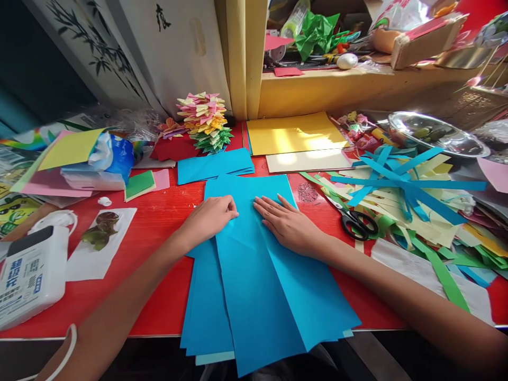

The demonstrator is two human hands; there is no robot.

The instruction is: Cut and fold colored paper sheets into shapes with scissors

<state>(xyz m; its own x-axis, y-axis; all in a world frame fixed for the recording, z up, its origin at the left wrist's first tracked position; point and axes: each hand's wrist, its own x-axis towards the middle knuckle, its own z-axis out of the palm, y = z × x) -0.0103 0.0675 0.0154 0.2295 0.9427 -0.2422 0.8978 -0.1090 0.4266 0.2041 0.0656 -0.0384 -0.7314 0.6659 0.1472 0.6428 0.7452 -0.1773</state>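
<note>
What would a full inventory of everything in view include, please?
Table: one, red, centre
Blue sheets: several, blue, under both hands
Blue slips: several, blue, behind sheets
Yellow paper: some, yellow, back centre
Cream paper: some, cream, back centre
Folded stack: one, multicoloured, back centre
Strips: many, mixed colours, right
Scissors: one, black-handled, right
Bowl: one, silver, back right
Tissue pack: one, blue-white, left
Box: one, white-grey, front left
Panel: one, pale, back left
Shelf: one, yellowish, back right
Clutter: uncountable, mixed colours, shelf and sides
Left hand: one, bare, on sheets
Right hand: one, bare, flat on sheets

room: tabletop (pixel 156 222) between napkin (pixel 93 264) and left grip (pixel 211 218) | obstacles right: scissors (pixel 344 210), strips (pixel 416 183)
</note>
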